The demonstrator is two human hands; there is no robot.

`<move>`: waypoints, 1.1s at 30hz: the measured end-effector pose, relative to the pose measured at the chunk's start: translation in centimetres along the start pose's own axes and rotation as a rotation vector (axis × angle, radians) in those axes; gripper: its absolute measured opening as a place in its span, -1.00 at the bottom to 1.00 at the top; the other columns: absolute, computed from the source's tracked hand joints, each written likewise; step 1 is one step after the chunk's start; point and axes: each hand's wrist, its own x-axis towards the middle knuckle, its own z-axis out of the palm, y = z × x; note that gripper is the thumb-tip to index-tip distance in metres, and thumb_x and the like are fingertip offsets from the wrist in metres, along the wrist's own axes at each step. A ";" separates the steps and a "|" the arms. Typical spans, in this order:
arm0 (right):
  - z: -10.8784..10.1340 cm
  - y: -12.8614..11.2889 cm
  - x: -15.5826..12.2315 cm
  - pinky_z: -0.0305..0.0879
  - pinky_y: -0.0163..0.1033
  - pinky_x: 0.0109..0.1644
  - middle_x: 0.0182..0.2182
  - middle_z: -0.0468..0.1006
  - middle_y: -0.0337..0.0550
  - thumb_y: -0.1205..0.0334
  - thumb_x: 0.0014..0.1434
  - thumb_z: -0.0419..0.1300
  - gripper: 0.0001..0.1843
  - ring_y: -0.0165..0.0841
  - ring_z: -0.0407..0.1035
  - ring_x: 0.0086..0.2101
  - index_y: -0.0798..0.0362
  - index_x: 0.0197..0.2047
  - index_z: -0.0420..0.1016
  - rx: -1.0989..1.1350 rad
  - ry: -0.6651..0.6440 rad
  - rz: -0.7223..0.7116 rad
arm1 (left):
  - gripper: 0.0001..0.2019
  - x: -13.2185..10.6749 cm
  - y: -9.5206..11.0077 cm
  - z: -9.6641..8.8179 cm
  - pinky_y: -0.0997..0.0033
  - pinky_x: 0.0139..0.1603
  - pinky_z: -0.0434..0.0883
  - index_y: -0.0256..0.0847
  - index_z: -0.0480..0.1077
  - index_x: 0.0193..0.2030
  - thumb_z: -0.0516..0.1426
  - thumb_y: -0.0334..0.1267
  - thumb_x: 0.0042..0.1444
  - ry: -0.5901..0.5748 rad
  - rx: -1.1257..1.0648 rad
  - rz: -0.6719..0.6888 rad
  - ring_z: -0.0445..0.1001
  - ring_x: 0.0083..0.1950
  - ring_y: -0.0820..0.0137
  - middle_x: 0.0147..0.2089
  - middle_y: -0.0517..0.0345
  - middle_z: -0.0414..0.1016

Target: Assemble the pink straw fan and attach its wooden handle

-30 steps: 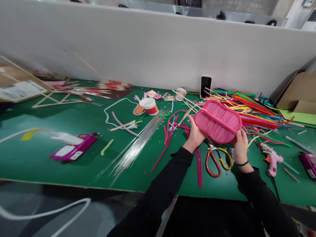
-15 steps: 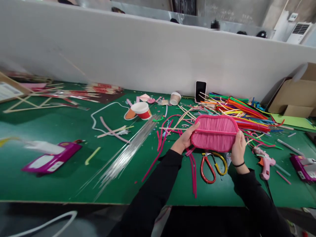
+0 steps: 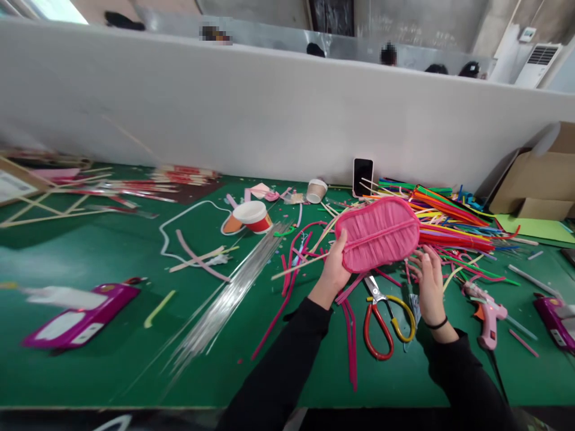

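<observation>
My left hand (image 3: 335,266) is closed on the left end of a pink rounded panel (image 3: 380,233) with a thick fuzzy rim and a rib along its middle, held tilted above the table. A thin wooden stick (image 3: 296,267) juts out to the left from behind that hand. My right hand (image 3: 429,284), off the panel's right end, has its fingers apart and holds nothing. Below the panel lie scissors (image 3: 378,317) with one red and one yellow handle, blades partly spread. Pink pipe cleaners (image 3: 350,347) lie beside them.
A pink glue gun (image 3: 489,314) lies at the right, near a heap of coloured pipe cleaners (image 3: 458,224). Thin metal wires (image 3: 233,293) spread left of centre. A paper cup (image 3: 254,216), a phone (image 3: 363,177) and a purple device (image 3: 83,317) are also on the green table.
My right hand has let go of the panel and drawn back below its right end. The panel now tilts, right end higher, in my left hand alone. The view has shifted slightly.
</observation>
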 end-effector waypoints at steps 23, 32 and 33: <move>1.1 -3.4 -0.8 0.43 -0.01 0.17 -0.07 0.67 -0.11 0.16 0.16 0.28 -0.70 -0.25 0.56 -0.07 0.06 -0.05 0.57 0.740 -0.210 0.576 | -0.27 -3.3 -1.5 0.4 -0.07 0.47 -0.05 -0.41 -0.13 0.49 0.03 -0.08 0.32 -0.543 2.037 1.277 -0.04 0.52 0.07 0.45 -0.31 0.12; 0.5 -3.2 -0.4 0.55 0.02 0.00 -0.18 0.70 -0.13 0.45 0.10 0.23 -0.63 -0.23 0.61 -0.20 0.05 0.00 0.52 0.692 -0.022 0.538 | -0.34 -1.2 1.5 -1.9 -0.15 0.42 0.07 -0.38 0.12 0.41 0.18 -0.23 0.23 -0.193 2.003 0.990 0.09 0.47 -0.05 0.40 -0.28 0.23; 0.5 -3.3 -0.4 0.56 0.02 -0.01 -0.21 0.70 -0.15 0.45 0.10 0.23 -0.63 -0.24 0.61 -0.22 0.05 0.00 0.52 0.689 -0.017 0.543 | -0.39 -1.2 1.9 -2.0 -0.13 0.40 0.11 -0.34 0.20 0.37 0.20 -0.24 0.22 -0.178 1.946 0.941 0.19 0.43 -0.03 0.35 -0.24 0.32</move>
